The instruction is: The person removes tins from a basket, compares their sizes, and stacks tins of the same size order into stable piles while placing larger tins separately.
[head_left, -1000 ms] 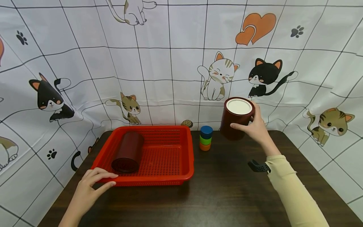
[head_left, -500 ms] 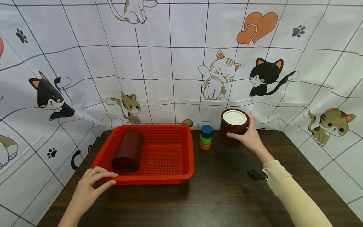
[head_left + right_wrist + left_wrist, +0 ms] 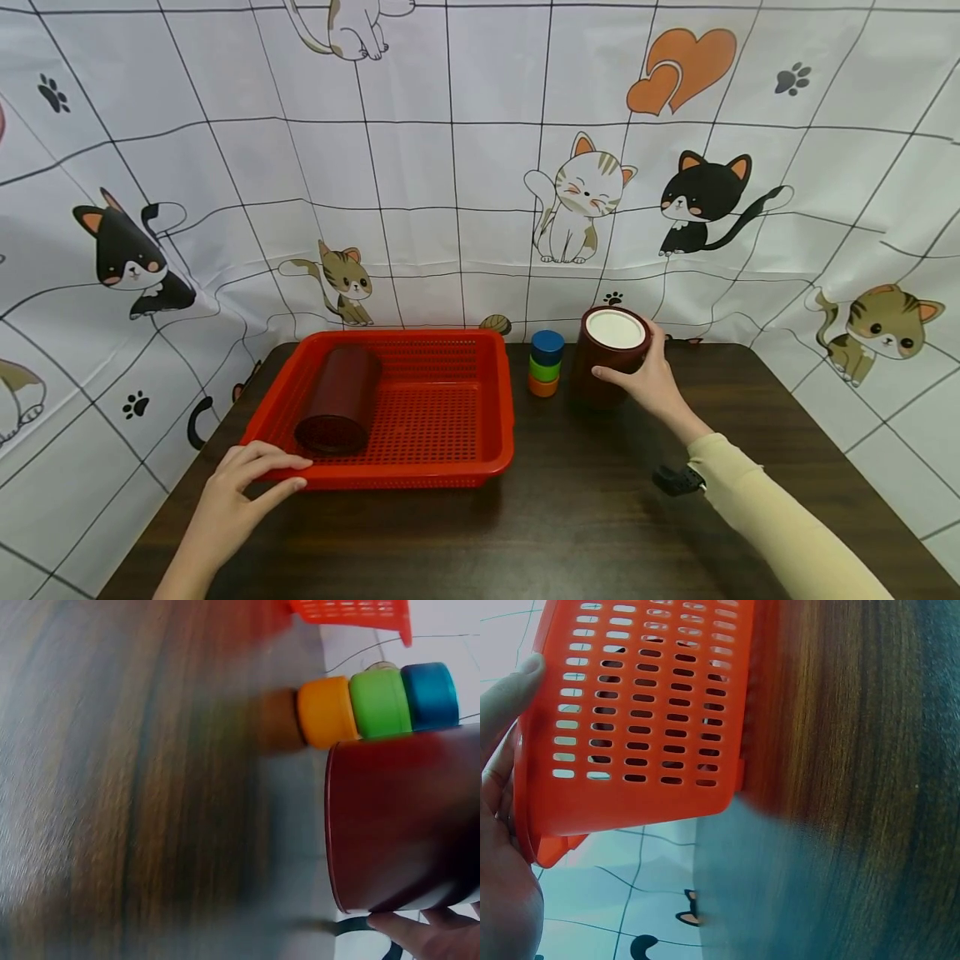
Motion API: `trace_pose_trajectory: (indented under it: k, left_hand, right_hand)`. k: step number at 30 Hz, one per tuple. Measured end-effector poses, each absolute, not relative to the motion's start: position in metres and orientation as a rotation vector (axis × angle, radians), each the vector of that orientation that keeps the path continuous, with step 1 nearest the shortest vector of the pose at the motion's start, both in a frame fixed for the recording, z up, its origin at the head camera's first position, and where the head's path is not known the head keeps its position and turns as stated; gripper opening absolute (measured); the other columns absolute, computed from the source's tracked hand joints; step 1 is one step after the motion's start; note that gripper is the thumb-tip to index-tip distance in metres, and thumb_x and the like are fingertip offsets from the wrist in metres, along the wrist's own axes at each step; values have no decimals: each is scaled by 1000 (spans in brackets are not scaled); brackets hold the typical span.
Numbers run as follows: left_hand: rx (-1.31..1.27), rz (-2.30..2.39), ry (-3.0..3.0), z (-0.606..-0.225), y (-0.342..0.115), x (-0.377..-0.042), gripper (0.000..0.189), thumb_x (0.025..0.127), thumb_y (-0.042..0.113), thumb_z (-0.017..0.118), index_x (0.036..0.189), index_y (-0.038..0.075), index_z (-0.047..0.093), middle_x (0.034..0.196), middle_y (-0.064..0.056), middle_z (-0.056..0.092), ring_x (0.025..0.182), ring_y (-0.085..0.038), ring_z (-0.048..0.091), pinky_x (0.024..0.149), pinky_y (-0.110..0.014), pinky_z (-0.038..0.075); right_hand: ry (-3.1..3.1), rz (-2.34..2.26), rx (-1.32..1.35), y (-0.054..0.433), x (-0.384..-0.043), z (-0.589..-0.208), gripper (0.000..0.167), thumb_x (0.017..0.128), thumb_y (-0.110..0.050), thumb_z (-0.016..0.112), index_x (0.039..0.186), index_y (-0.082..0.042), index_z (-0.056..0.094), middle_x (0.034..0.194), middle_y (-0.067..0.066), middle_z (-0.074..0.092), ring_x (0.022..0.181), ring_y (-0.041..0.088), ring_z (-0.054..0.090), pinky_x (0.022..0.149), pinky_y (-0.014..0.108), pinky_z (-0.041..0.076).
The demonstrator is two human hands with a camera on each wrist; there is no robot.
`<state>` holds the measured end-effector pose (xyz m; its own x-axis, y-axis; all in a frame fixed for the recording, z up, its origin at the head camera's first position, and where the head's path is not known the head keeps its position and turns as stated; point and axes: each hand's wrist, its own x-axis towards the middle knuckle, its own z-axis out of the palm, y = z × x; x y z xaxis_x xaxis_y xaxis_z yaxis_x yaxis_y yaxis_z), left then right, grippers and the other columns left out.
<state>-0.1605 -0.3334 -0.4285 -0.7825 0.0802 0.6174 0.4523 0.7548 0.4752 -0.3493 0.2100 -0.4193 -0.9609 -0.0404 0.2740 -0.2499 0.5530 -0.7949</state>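
Note:
My right hand (image 3: 651,385) holds a dark red cylindrical canister (image 3: 600,367) with a white recessed top, thumb on its near side. In the right wrist view the canister (image 3: 405,825) shows its bottom edge close over the table. It is upright, slightly tilted, just right of a small stack (image 3: 544,363) of blue, green and orange round pieces. My left hand (image 3: 240,500) grips the near-left rim of a red perforated plastic basket (image 3: 420,477), with the thumb outside the rim. Inside the basket, a second dark red canister (image 3: 341,400) lies on its side along the left.
The dark wooden table (image 3: 525,542) reaches back to a white grid-patterned wall sheet (image 3: 480,167) printed with cats, hearts and paws. A black watch-like strap (image 3: 678,481) is on the right wrist, below a yellow sleeve (image 3: 780,508).
My right hand has lowered the canister toward the table and moved it slightly left, nearer the small stack. The left hand and the basket have stayed in place.

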Motion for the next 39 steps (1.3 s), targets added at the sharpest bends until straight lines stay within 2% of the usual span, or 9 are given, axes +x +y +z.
trace_pose_trajectory:
  k: [16, 29, 39]
  left_hand:
    - [-388, -861, -2378, -428, -332, -159, 42, 69, 2, 86, 97, 31, 76, 93, 17, 63, 91, 4, 43, 78, -15, 31]
    - [-386, -861, -2379, -428, -332, -159, 41, 69, 2, 86, 96, 31, 76, 93, 17, 63, 93, 4, 43, 78, -14, 31]
    - [-387, -852, -2375, -429, -334, -160, 42, 68, 2, 87, 96, 31, 76, 93, 18, 63, 92, 4, 43, 78, -14, 32]
  right_hand:
    - [-2649, 1359, 279, 236, -354, -427, 111, 82, -37, 80, 154, -18, -1, 157, 24, 23, 144, 46, 28, 111, 68, 27]
    - [-2712, 1440, 408, 246, -360, -427, 110, 82, -30, 81, 153, -19, -2, 157, 23, 15, 147, 44, 21, 111, 70, 24]
    - [-2744, 1417, 394, 249, -362, -425, 112, 82, -31, 81, 154, -21, -4, 158, 24, 16, 147, 46, 21, 110, 71, 25]
